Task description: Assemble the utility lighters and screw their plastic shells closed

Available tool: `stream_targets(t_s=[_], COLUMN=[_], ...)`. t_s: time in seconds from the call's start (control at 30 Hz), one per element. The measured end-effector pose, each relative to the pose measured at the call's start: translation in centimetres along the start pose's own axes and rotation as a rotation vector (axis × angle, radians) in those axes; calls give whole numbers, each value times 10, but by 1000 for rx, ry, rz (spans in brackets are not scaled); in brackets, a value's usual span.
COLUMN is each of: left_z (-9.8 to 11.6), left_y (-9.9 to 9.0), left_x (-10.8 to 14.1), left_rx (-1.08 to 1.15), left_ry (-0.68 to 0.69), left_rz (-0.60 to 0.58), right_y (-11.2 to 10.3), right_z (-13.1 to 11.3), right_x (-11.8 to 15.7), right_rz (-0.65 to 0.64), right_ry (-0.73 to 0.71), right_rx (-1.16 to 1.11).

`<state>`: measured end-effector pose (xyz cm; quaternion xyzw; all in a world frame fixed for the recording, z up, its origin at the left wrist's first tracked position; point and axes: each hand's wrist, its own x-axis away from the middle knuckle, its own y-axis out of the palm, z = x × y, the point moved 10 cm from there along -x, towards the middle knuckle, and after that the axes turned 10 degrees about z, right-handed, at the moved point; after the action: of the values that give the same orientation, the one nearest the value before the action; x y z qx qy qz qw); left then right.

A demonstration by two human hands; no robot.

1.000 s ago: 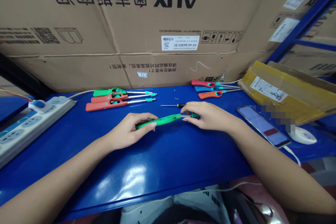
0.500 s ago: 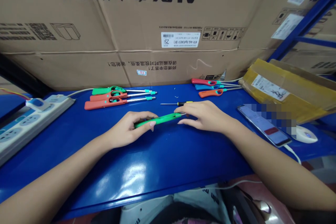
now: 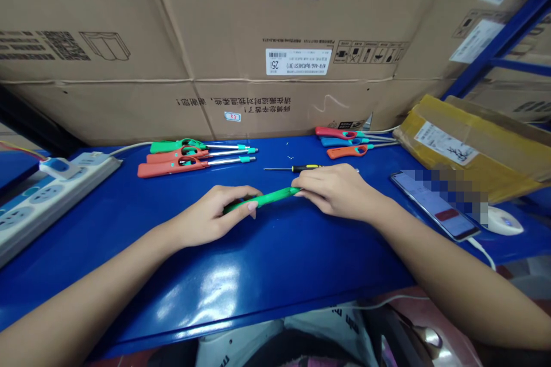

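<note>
A green lighter (image 3: pixel 275 197) is held level above the blue table, between my two hands. My left hand (image 3: pixel 215 213) is wrapped round its handle end, with the thumb along the near side. The fingers of my right hand (image 3: pixel 333 190) pinch its other end and hide the tip. Just behind my right hand lies a screwdriver (image 3: pixel 301 169) with a black and yellow handle, its thin shaft pointing left. Several long-nosed lighters, one green (image 3: pixel 166 147) and others red-orange (image 3: pixel 172 168), lie side by side at the back left.
Red (image 3: pixel 333 133), blue (image 3: pixel 338 141) and orange (image 3: pixel 344 152) lighters lie at the back right. A power strip (image 3: pixel 55 198) is at the left. On the right are a phone (image 3: pixel 430 203), a white device (image 3: pixel 505 221) and a yellow-taped box (image 3: pixel 473 146). Large cardboard (image 3: pixel 232 34) stands behind the table (image 3: pixel 275 264).
My right hand's fingers have closed in on the green lighter's end; its thumb and fingers were more spread before. My left hand still grips the handle.
</note>
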<state>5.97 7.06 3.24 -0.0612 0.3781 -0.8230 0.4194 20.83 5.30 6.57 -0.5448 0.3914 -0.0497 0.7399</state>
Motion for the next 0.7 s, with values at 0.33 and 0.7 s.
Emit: stream_targets(t_s=[0.33, 0.7], left_z=[9, 20], left_y=[20, 33], left_x=[3, 9], left_rx=[-113, -283], left_ry=[-17, 44], left_rz=[-45, -63], right_y=[12, 27], right_z=[-26, -37], right_x=[-4, -2], right_rz=[-5, -66], right_ry=[-90, -104], right_rx=[3, -31])
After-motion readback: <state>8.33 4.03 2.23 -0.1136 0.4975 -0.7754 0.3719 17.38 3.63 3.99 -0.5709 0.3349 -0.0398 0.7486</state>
